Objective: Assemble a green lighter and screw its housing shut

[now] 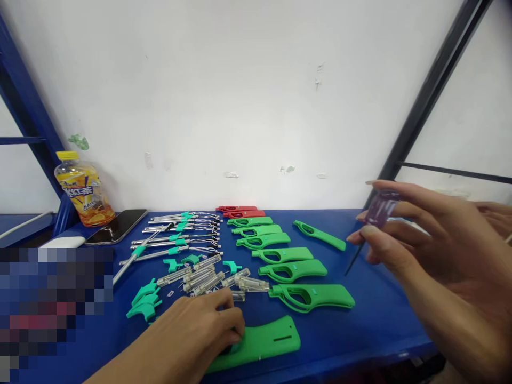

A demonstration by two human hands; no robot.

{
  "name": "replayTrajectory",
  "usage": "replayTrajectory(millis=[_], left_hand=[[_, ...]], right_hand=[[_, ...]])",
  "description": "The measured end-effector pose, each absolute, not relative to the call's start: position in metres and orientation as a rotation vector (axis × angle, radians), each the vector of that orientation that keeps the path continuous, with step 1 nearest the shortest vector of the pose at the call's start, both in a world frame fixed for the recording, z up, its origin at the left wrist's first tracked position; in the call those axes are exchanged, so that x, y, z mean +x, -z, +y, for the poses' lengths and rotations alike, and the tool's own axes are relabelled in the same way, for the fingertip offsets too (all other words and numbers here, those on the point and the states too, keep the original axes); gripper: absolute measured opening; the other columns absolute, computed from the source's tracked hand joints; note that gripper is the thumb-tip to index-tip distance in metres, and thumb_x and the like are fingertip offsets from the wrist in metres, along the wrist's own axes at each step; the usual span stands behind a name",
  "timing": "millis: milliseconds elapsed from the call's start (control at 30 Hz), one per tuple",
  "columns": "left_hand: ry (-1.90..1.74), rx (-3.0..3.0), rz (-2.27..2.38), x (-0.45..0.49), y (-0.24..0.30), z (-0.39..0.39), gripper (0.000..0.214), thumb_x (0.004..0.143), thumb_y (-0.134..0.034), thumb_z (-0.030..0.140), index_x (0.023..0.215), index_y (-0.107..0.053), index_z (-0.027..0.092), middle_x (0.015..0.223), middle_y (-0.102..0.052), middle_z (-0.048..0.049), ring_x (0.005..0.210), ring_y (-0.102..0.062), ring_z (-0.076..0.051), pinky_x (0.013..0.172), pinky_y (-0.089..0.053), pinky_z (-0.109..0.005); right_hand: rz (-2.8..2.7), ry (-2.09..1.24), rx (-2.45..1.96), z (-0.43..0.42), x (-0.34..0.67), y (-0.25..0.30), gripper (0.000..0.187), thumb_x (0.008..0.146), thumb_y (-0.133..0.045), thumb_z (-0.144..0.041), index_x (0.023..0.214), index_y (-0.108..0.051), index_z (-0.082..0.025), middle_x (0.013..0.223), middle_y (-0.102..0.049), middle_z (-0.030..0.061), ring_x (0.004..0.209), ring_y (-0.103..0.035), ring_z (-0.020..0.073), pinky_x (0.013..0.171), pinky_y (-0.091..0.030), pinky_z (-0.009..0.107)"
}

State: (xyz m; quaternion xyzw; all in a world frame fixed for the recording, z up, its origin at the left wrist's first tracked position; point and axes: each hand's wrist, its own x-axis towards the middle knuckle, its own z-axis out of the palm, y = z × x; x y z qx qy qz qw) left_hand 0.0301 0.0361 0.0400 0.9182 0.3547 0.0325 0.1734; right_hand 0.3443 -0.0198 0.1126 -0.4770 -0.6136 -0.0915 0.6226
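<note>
My left hand (200, 330) is closed over a green lighter casing (272, 341) at the table's near edge; its curled fingers hide part of the casing and something dark beneath them. My right hand (412, 250) is raised at the right, pinching the clear purplish handle of a small screwdriver (378, 209), its thin dark shaft angled down to the left. Just beyond my left hand lies a pile of clear fuel tanks (206, 277). Teal trigger pieces (144, 300) sit left of it. More green lighter casings (316, 296) form a column towards the wall.
Metal lighter tubes with wires (160, 242) lie at the back left, near a phone (118, 226) and a yellow-capped drink bottle (85, 189). Red casings (244, 213) lie by the wall. One green casing (320, 235) lies apart. Dark posts (424, 96) flank the blue table (376, 314).
</note>
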Motion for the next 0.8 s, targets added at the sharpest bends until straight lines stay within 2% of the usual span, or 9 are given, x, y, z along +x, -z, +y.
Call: replayTrajectory(millis=[67,167,233,300,400,500,600,700,800], left_hand=[[-0.157,2.613,1.028,0.032,-0.043,0.031,0.030,0.117,-0.057,0.017,0.108,-0.081,0.032,0.122,-0.084,-0.0006,0.100,-0.086,-0.024,0.082,-0.056,-0.031],[-0.357,2.631,1.062,0.035,-0.049,0.023,0.027,0.118,-0.052,0.025,0.112,-0.078,0.032,0.118,-0.083,-0.0003,0.098,-0.085,-0.023,0.081,-0.055,-0.032],[-0.631,2.635,1.039,0.038,-0.053,0.019,0.024,0.112,-0.053,0.023,0.106,-0.075,0.031,0.106,-0.083,0.0032,0.090,-0.084,-0.019,0.077,-0.055,-0.029],[-0.916,2.574,0.975,0.042,-0.055,0.017,0.021,0.104,-0.056,0.018,0.096,-0.071,0.031,0.086,-0.079,0.0092,0.071,-0.077,-0.013,0.065,-0.050,-0.023],[-1.071,2.444,0.903,0.049,-0.050,0.016,0.021,0.100,-0.064,0.015,0.087,-0.071,0.031,0.070,-0.074,0.0139,0.053,-0.065,-0.007,0.052,-0.043,-0.016],[-1.073,2.377,0.884,0.052,-0.040,0.018,0.018,0.106,-0.075,0.019,0.105,-0.084,0.034,0.086,-0.086,0.0118,0.062,-0.075,-0.008,0.060,-0.051,-0.012],[-1.085,2.320,0.855,0.052,-0.034,0.020,0.026,0.113,-0.074,0.024,0.129,-0.089,0.038,0.095,-0.091,0.0079,0.068,-0.081,-0.010,0.068,-0.058,-0.013],[-1.089,2.260,0.836,0.052,-0.035,0.021,0.030,0.116,-0.068,0.023,0.125,-0.092,0.040,0.090,-0.090,0.0085,0.076,-0.085,-0.010,0.076,-0.060,-0.011],[-1.076,2.200,0.863,0.053,-0.039,0.020,0.026,0.116,-0.071,0.027,0.122,-0.093,0.040,0.085,-0.089,0.0100,0.072,-0.085,-0.008,0.070,-0.058,-0.008]], right_hand=[[-1.413,0.150,-1.098,-0.018,0.341,-0.115,0.043,0.103,-0.092,-0.043,0.145,-0.083,-0.050,0.114,-0.081,-0.0048,0.085,-0.082,0.0131,0.079,-0.070,0.018],[-1.422,0.035,-1.090,-0.016,0.334,-0.118,0.038,0.101,-0.094,-0.043,0.138,-0.083,-0.045,0.111,-0.082,-0.0047,0.082,-0.084,0.0108,0.074,-0.067,0.010],[-1.435,-0.071,-1.076,-0.016,0.328,-0.119,0.038,0.101,-0.095,-0.044,0.136,-0.080,-0.044,0.112,-0.084,-0.0039,0.081,-0.086,0.0118,0.073,-0.069,0.011],[-1.473,-0.168,-1.038,-0.017,0.321,-0.118,0.044,0.104,-0.092,-0.042,0.144,-0.075,-0.046,0.109,-0.083,-0.0037,0.079,-0.087,0.0140,0.072,-0.073,0.016],[-1.576,-0.209,-1.017,-0.019,0.311,-0.115,0.047,0.110,-0.086,-0.038,0.152,-0.071,-0.052,0.109,-0.079,-0.0048,0.080,-0.088,0.0138,0.070,-0.073,0.017],[-1.679,-0.188,-1.014,-0.019,0.302,-0.113,0.042,0.112,-0.082,-0.032,0.146,-0.075,-0.055,0.115,-0.081,-0.0078,0.085,-0.086,0.0081,0.078,-0.069,0.011],[-1.693,-0.232,-0.979,-0.017,0.295,-0.113,0.043,0.111,-0.082,-0.028,0.143,-0.074,-0.056,0.117,-0.082,-0.0118,0.087,-0.085,0.0056,0.084,-0.068,0.009],[-1.681,-0.274,-0.944,-0.016,0.293,-0.113,0.042,0.110,-0.083,-0.026,0.140,-0.074,-0.055,0.118,-0.083,-0.0128,0.087,-0.084,0.0056,0.085,-0.069,0.011],[-1.668,-0.289,-0.909,-0.016,0.292,-0.112,0.043,0.110,-0.084,-0.025,0.140,-0.074,-0.055,0.116,-0.082,-0.0124,0.085,-0.083,0.0060,0.086,-0.070,0.013]])
